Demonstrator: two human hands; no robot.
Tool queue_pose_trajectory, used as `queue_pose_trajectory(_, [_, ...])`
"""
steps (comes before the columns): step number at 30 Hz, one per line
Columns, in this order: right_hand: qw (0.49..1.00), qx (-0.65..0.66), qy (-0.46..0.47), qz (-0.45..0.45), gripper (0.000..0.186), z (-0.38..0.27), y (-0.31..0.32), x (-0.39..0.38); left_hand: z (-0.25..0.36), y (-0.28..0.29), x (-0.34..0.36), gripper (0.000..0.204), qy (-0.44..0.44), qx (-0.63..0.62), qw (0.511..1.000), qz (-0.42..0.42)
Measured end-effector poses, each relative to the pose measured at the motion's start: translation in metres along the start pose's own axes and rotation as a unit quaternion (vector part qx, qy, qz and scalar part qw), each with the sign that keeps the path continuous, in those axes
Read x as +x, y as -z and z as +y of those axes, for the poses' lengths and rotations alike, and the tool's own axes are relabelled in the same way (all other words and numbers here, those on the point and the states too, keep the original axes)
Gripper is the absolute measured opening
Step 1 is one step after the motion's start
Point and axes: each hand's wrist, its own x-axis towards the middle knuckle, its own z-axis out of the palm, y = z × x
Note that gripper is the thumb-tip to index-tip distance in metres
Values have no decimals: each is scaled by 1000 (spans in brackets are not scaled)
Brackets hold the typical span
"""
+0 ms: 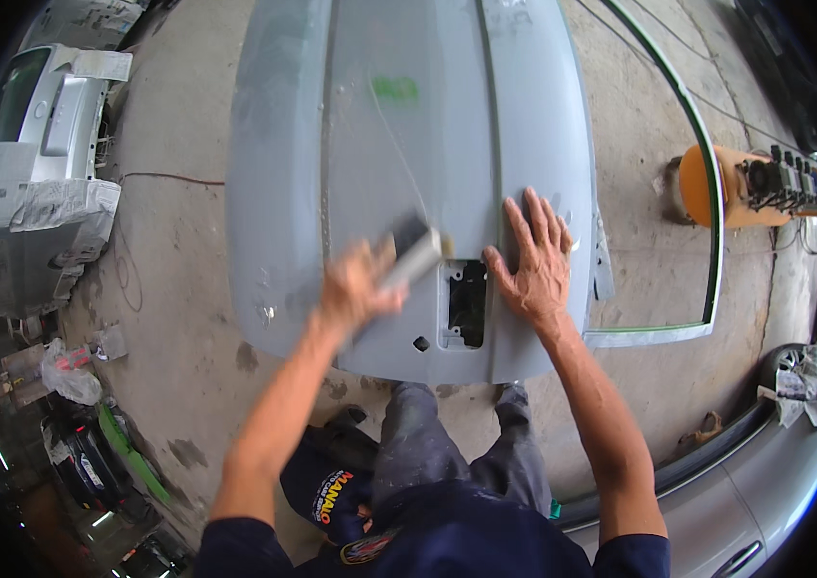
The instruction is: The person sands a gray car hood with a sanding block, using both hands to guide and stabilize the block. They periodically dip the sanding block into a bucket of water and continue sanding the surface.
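A grey car door (408,144) lies flat at waist height before me, its window frame (716,241) reaching out to the right. My left hand (355,284), blurred by motion, is closed round a sanding block (416,255) on the middle of the panel. Flat on the panel's right side rests my right hand (538,270), fingers spread and holding nothing. Between the hands is the dark rectangular handle recess (467,303), with a small diamond-shaped hole (421,343) to its left. A green mark (396,90) shows farther up the panel, above a thin pale line.
An orange air compressor (731,188) stands on the concrete floor at the right. A partly paper-masked vehicle panel (42,183) is at the far left. A silver car (726,511) sits at lower right. Hoses cross the floor. Dark printed cloth (331,491) shows beside my legs.
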Motion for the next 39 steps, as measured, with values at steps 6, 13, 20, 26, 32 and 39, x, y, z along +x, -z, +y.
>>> queue_pose_trajectory(6, [1000, -9, 9, 8, 76, 4, -5, -1, -108, -50, 150, 78, 304, 52, 939, 152])
queue_pose_trajectory(13, [1000, -2, 4, -1, 78, -4, 5, 2, 139, 30, -31, 71, 268, -39, 962, 24])
queue_pose_trajectory(20, [1000, 16, -2, 6, 75, 6, -6, -3, -58, -47, 121, 75, 211, -79, 973, 48])
queue_pose_trajectory(26, [1000, 15, 3, 14, 74, -1, 2, -1, -10, -35, 110, 77, 216, 6, 975, 53])
queue_pose_trajectory(32, [1000, 23, -6, -5, 77, 0, 4, 1, 107, 40, -29, 81, 138, -49, 988, -47])
queue_pose_trajectory(39, [1000, 24, -5, 16, 75, 5, -7, -4, -122, -60, 154, 74, 214, -10, 976, 39])
